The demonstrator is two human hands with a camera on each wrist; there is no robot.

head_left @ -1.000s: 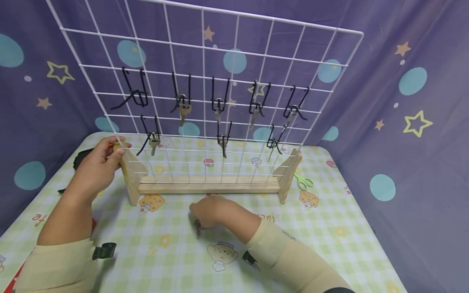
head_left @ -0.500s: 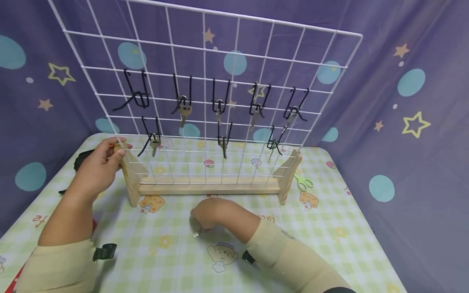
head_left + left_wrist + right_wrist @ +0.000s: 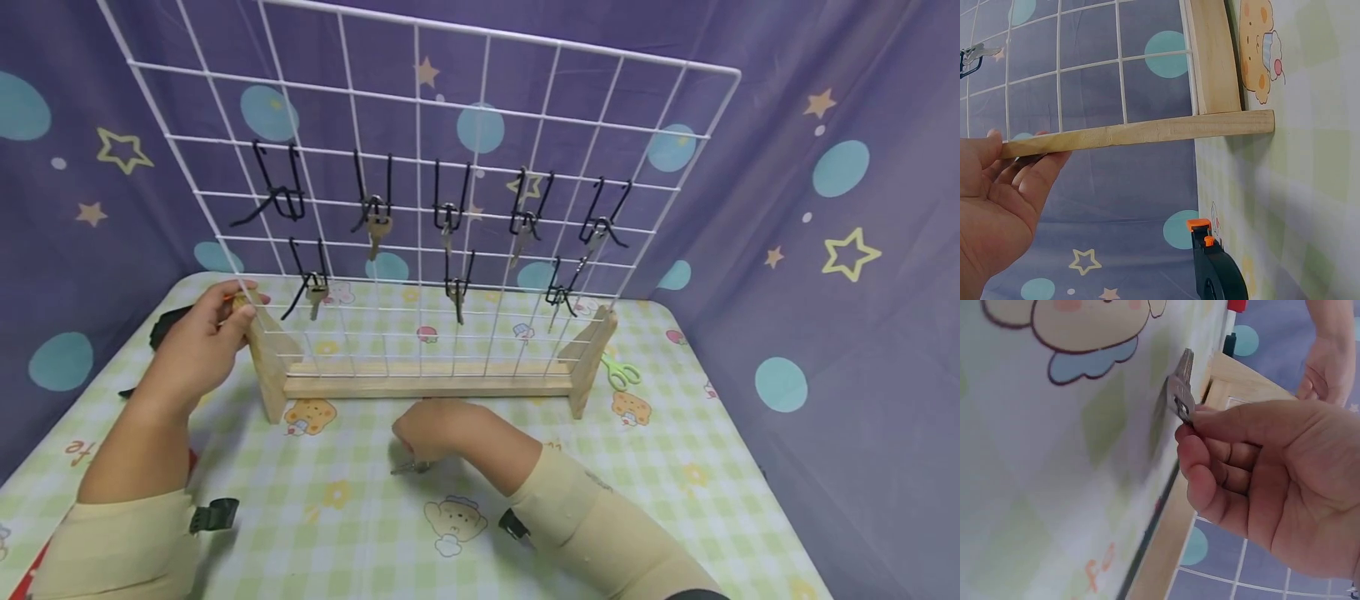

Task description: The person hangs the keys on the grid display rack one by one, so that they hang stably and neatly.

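A white wire grid rack stands upright on a wooden base bar [image 3: 427, 387]. My left hand [image 3: 201, 346] grips the top of its left wooden side piece [image 3: 1147, 131], thumb on one face and fingers on the other. Low over the tablecloth in front of the base, my right hand [image 3: 438, 429] pinches a silver key [image 3: 1181, 394] by its head end between thumb and fingertips, the blade pointing away from the hand. Black hooks hang in two rows on the grid. Most bear a key, such as the brassy one [image 3: 378, 227]; the upper-left hook [image 3: 281, 200] bears none.
Green-handled scissors [image 3: 622, 372] lie by the rack's right foot. A dark tool with orange parts [image 3: 1219, 265] lies beyond the left side piece. Something red [image 3: 36, 571] shows at the lower-left table edge. A purple patterned curtain [image 3: 862, 333] surrounds the table.
The key in my right hand has swung round, its blade now pointing left instead of down toward me. The right hand has shifted slightly right; the left hand stays on the rack.
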